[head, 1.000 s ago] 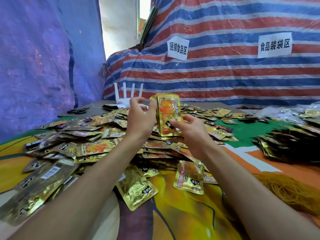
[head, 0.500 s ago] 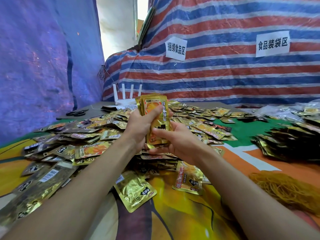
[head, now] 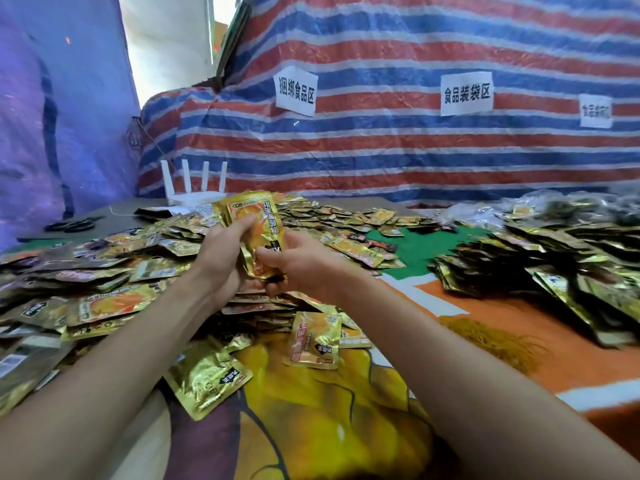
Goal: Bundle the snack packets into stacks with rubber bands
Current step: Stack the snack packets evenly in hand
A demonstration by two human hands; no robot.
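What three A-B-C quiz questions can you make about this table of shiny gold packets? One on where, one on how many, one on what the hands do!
1. Where is the tangled heap of yellow-brown rubber bands?
A. on the white router
B. on the orange patch of the tablecloth, right of the arms
C. in a hand

2. How many white paper signs hang on the red, white and blue striped tarp?
A. one
B. five
C. three

3. What is happening to the small stack of gold foil snack packets?
A. the left hand and right hand both grip it, upright
B. it lies flat, untouched
C. only one hand holds it

1 B: it lies on orange cloth beside the right forearm.
2 C: three signs show along the tarp.
3 A: fingers of both hands curl round it.
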